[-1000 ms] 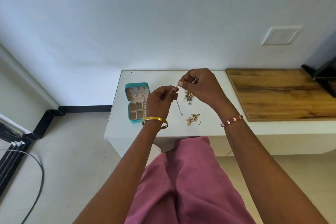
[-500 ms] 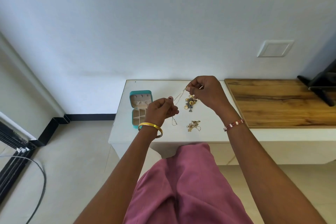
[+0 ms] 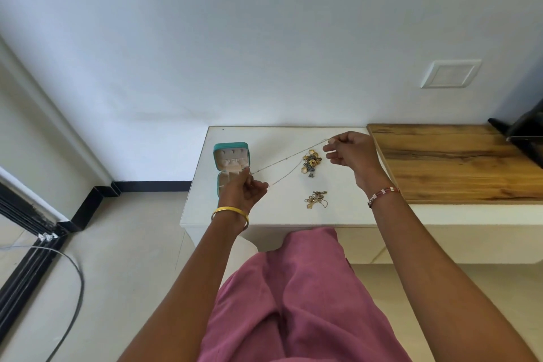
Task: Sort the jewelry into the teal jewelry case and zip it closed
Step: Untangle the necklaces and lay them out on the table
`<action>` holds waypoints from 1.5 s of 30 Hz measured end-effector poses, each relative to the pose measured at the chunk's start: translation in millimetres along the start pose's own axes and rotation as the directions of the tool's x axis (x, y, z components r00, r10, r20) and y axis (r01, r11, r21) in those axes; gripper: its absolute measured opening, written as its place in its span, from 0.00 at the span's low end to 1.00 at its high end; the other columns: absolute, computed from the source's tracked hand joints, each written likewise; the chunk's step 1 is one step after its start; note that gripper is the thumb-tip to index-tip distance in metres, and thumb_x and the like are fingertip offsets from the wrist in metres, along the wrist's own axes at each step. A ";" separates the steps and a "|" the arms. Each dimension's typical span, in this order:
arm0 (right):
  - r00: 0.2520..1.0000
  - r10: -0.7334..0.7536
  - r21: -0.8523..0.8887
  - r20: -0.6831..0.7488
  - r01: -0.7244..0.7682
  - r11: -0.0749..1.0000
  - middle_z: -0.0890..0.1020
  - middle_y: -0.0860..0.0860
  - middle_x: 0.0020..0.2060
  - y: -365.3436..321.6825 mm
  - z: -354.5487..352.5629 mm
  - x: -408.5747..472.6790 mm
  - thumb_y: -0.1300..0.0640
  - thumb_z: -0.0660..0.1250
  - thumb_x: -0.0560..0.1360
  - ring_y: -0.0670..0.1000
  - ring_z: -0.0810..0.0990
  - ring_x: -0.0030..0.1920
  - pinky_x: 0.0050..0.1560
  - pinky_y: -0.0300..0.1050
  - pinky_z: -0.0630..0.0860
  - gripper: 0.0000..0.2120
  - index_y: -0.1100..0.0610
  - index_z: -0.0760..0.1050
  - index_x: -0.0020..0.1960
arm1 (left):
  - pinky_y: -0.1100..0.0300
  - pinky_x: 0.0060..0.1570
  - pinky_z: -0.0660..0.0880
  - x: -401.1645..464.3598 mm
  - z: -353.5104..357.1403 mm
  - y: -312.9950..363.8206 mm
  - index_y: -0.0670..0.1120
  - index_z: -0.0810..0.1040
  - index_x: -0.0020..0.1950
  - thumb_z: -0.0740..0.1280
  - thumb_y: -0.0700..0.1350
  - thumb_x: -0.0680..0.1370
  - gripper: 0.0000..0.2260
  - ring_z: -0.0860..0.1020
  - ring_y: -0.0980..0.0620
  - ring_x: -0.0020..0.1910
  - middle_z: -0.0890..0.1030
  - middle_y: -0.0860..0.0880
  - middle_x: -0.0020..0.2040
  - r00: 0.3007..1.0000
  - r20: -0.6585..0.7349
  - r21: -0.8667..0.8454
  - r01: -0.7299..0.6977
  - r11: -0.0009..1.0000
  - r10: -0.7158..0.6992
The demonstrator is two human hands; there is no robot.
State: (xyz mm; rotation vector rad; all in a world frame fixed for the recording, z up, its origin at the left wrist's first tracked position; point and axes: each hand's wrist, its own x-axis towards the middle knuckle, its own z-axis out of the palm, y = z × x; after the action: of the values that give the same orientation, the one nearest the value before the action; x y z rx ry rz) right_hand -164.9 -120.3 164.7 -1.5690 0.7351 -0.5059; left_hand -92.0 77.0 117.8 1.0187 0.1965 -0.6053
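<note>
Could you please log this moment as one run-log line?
hands: left and right pinch thin chain stretched between them | teal case: open | two jewelry piles on table

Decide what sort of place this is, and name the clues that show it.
Probably a room at home: a low white table against a plain wall, a tiled floor, a wall switch plate, and a teal jewelry case lying open.

Wooden board [image 3: 458,162] on the white table [image 3: 264,215], grey cable [image 3: 70,297] on floor.

Glossy white table [image 3: 282,215], grainy wood board [image 3: 458,162]
</note>
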 end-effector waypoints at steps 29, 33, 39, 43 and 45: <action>0.881 0.429 0.266 0.198 -0.469 0.842 0.80 0.58 0.37 99.1 43.4 -7.9 0.68 0.64 0.74 0.53 0.79 0.37 0.41 0.43 0.79 0.04 0.63 0.75 0.42 | 0.68 0.33 0.78 14.6 31.3 34.0 0.37 0.78 0.51 0.60 0.39 0.79 0.09 0.76 0.58 0.25 0.75 0.46 0.33 0.929 0.214 0.548 -0.371 0.750 0.303; 0.969 0.231 0.008 0.089 -0.233 0.973 0.79 0.54 0.40 78.1 50.8 -11.3 0.68 0.66 0.72 0.51 0.77 0.41 0.43 0.40 0.75 0.08 0.64 0.79 0.51 | 0.69 0.34 0.77 10.8 34.8 33.9 0.39 0.79 0.49 0.60 0.38 0.79 0.08 0.76 0.60 0.26 0.78 0.48 0.34 0.909 0.319 0.683 -0.416 0.601 0.267; 0.956 -0.083 -0.017 0.282 0.091 0.996 0.81 0.55 0.47 11.8 54.3 -21.9 0.66 0.64 0.75 0.48 0.78 0.47 0.54 0.45 0.76 0.11 0.62 0.78 0.56 | 0.55 0.48 0.78 12.6 39.3 35.8 0.38 0.80 0.50 0.62 0.41 0.78 0.09 0.80 0.48 0.38 0.82 0.42 0.40 0.888 0.391 0.815 -0.457 0.356 0.244; 0.932 -0.156 -0.130 0.327 0.208 0.970 0.82 0.57 0.44 -4.0 57.9 -24.7 0.65 0.65 0.74 0.50 0.79 0.43 0.51 0.44 0.77 0.10 0.62 0.79 0.55 | 0.56 0.50 0.77 10.5 40.5 40.6 0.41 0.80 0.49 0.63 0.44 0.77 0.09 0.80 0.47 0.41 0.84 0.42 0.43 0.876 0.389 0.847 -0.462 0.263 0.287; 0.932 -0.183 -0.178 0.314 0.247 0.953 0.82 0.57 0.41 -3.6 60.9 -24.8 0.64 0.67 0.73 0.47 0.79 0.38 0.47 0.41 0.77 0.09 0.63 0.79 0.53 | 0.56 0.50 0.76 9.4 39.3 42.4 0.41 0.80 0.48 0.63 0.44 0.77 0.09 0.79 0.48 0.40 0.83 0.42 0.41 0.878 0.389 0.849 -0.460 0.261 0.280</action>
State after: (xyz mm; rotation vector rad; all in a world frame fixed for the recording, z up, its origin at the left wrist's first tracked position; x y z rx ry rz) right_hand -139.3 -59.7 162.4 -1.8920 0.3990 -0.3478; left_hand -65.4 56.3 165.7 2.0710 -0.6535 -0.3012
